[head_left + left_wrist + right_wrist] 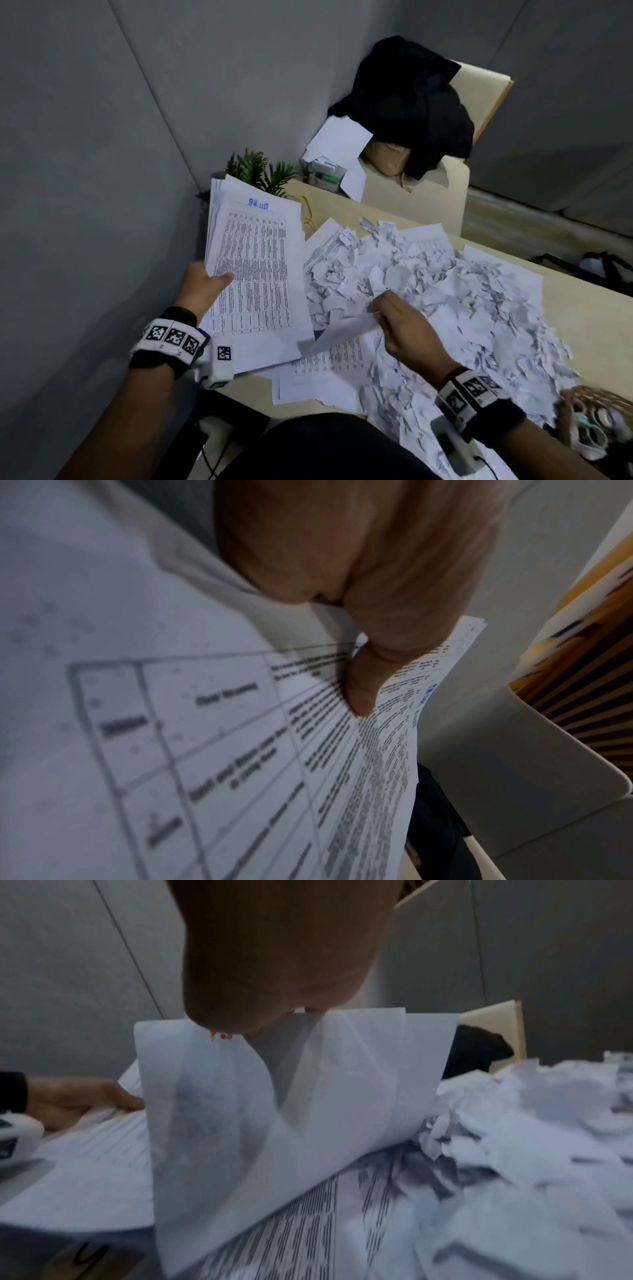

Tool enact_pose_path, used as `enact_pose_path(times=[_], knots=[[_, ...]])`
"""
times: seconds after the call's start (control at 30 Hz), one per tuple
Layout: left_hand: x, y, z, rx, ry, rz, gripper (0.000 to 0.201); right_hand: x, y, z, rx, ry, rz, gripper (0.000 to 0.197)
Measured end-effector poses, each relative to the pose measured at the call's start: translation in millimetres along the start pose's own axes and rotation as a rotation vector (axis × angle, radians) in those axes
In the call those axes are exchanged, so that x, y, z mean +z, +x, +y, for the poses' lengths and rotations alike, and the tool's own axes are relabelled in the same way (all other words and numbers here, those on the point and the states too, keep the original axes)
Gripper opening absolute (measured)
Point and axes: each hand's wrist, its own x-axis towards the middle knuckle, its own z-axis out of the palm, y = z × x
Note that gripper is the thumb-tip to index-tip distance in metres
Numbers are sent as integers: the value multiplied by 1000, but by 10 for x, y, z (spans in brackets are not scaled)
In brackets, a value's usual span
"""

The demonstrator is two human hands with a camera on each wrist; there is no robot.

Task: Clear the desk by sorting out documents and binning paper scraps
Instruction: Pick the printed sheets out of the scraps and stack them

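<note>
Stack [253,260] in left hand [202,287] — sheet [274,1123] in right hand [400,325]

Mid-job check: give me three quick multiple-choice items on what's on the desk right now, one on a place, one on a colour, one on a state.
1. Where does the pile of torn scraps lie relative to the stack of documents?
A. To its right
B. To its left
C. Underneath it

2. What colour is the handwriting at the top of the stack's top page?
A. Red
B. Blue
C. Green

3. What is the right hand doing?
A. Resting flat on the desk
B. Hanging empty
C. Pinching a sheet lifted off the desk

Answers:
1. A, the head view shows the scraps spread over the desk to the right of the held stack.
2. B, the heading above the printed table is blue.
3. C, the right wrist view shows the sheet curling up from the fingers, while the left hand grips the stack.
</note>
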Motion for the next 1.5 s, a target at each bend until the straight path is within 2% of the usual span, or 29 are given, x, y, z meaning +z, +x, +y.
enact_pose_path(times=[0.13,0.23,0.33,0.43,0.6,0.67,0.73,0.8,0.9,1.0,1.03,1.1,1.17,1.23,1.3,1.37,1.43,1.5], knots=[[167,34,-102,2,61,-51,33,-531,54,-15,-77,-101,132,20],[304,41,-237,-3,86,-78,31,-882,92,-43,-119,-146,197,17],[435,24,-352,18,81,-106,33,-1217,76,-89,-152,-114,294,17],[540,0,-484,-51,16,-120,40,-1491,92,-167,-188,-97,439,17],[727,118,-843,-182,-81,-147,76,-1671,262,-259,-212,-106,734,12],[814,112,-899,-223,-109,-171,75,-1627,312,-317,-238,-94,803,14],[886,12,-838,-235,-109,-200,60,-1486,329,-395,-304,-54,798,15],[949,-24,-823,-240,-116,-252,46,-1245,318,-467,-361,-7,710,15],[992,-19,-804,-258,-164,-309,65,-697,259,-442,-442,0,370,25],[1032,-56,-776,-292,-280,-366,34,-61,109,-289,-486,-28,21,30],[1041,-71,-793,-323,-281,-390,30,129,43,-225,-491,-31,-65,29],[1042,-100,-858,-378,-336,-448,33,431,-89,-117,-484,-33,-209,23],[1050,-99,-958,-421,-488,-440,37,637,-189,-43,-462,-36,-291,20],[1030,-66,-1058,-454,-627,-406,54,746,-232,-3,-432,-43,-334,20],[1010,-61,-1140,-453,-689,-450,73,813,-246,13,-418,-50,-388,20],[1017,-72,-1173,-452,-465,-457,74,828,-221,-16,-407,-20,-474,21],[1024,-35,-1256,-382,-157,-319,70,796,-190,-57,-339,39,-561,31],[1037,25,-1353,-278,-91,-259,58,723,-150,-30,-220,72,-572,39]])
